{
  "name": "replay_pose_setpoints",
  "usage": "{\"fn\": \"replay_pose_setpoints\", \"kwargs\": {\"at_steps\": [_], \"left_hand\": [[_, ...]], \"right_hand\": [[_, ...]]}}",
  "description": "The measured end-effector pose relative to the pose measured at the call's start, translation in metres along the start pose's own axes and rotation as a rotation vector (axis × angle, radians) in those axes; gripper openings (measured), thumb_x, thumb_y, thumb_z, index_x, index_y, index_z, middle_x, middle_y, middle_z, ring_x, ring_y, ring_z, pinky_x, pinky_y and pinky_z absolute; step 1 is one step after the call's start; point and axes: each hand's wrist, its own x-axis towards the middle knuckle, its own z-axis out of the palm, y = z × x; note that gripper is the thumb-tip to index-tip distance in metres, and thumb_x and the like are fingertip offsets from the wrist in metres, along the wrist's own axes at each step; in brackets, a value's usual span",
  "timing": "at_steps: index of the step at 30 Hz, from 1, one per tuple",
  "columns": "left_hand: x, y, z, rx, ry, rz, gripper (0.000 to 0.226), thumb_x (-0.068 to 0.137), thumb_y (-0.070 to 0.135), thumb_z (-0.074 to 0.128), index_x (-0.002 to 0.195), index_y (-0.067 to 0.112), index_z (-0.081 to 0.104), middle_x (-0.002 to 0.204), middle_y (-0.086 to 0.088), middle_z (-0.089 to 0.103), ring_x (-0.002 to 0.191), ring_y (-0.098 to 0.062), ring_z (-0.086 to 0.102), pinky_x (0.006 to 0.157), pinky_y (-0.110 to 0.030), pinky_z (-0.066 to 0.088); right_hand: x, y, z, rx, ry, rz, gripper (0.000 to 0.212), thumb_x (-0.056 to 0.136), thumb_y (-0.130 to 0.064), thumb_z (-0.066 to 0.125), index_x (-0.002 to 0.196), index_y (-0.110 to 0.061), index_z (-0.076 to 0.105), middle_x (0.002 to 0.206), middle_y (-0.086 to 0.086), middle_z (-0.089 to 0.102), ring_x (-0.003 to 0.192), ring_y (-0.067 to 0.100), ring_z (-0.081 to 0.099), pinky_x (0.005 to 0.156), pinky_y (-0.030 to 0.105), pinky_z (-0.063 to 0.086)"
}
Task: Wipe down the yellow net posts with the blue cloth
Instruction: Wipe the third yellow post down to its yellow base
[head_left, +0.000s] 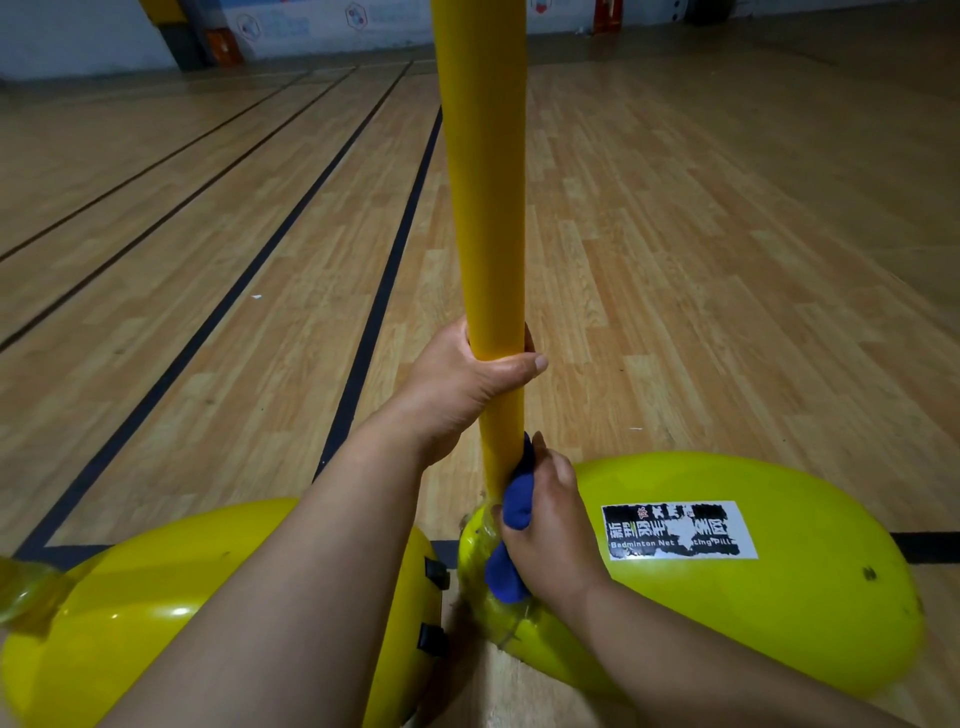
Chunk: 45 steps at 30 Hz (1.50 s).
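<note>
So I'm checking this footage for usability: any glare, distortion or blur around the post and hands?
Head view: wide-angle bending curves the floor lines and darkens the corners; soft glare patches sit on the yellow base; the yellow post, left hand, right hand and blue cloth look sharp; the far wall is soft.

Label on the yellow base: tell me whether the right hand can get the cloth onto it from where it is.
Probably yes. The right hand grips the blue cloth low on the post, and the label lies bare beside it.
</note>
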Motion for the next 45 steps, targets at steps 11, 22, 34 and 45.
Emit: {"fn": "replay_pose_setpoints", "kwargs": {"at_steps": [11,22,34,45], "left_hand": [[0.000,0.004,0.000,0.042,-0.019,0.004,0.033,0.081,0.016,0.082,0.105,0.009,0.061,0.095,-0.006,0.067,0.090,-0.021,0.067,0.085,-0.039,0.057],[0.003,-0.005,-0.002,0.014,-0.014,0.021,0.033,0.078,0.022,0.086,0.101,0.025,0.062,0.086,0.013,0.071,0.092,-0.015,0.070,0.081,-0.035,0.054],[0.001,-0.003,0.001,0.030,0.042,0.012,0.041,0.076,0.021,0.087,0.109,0.018,0.062,0.096,0.003,0.072,0.097,-0.019,0.071,0.083,-0.036,0.056],[-0.003,-0.011,0.001,-0.038,0.040,-0.013,0.042,0.075,0.020,0.088,0.109,0.015,0.064,0.092,0.004,0.072,0.091,-0.015,0.071,0.078,-0.029,0.055]], "right_hand": [[0.016,-0.036,-0.013,0.076,0.169,-0.081,0.072,0.088,-0.009,0.072,0.151,-0.019,0.038,0.144,-0.005,0.042,0.123,0.013,0.053,0.102,0.030,0.050],[0.000,0.006,0.006,0.001,0.006,0.008,0.071,0.089,-0.005,0.071,0.150,-0.013,0.037,0.142,-0.004,0.038,0.132,0.017,0.050,0.106,0.015,0.037],[0.003,0.000,0.001,0.053,0.015,0.014,0.077,0.090,0.000,0.065,0.156,-0.016,0.031,0.140,-0.014,0.035,0.139,0.010,0.040,0.107,0.011,0.031],[-0.006,-0.008,0.004,0.024,0.113,-0.037,0.088,0.088,-0.004,0.070,0.161,-0.019,0.022,0.154,-0.009,0.029,0.134,0.009,0.043,0.094,-0.003,0.032]]}}
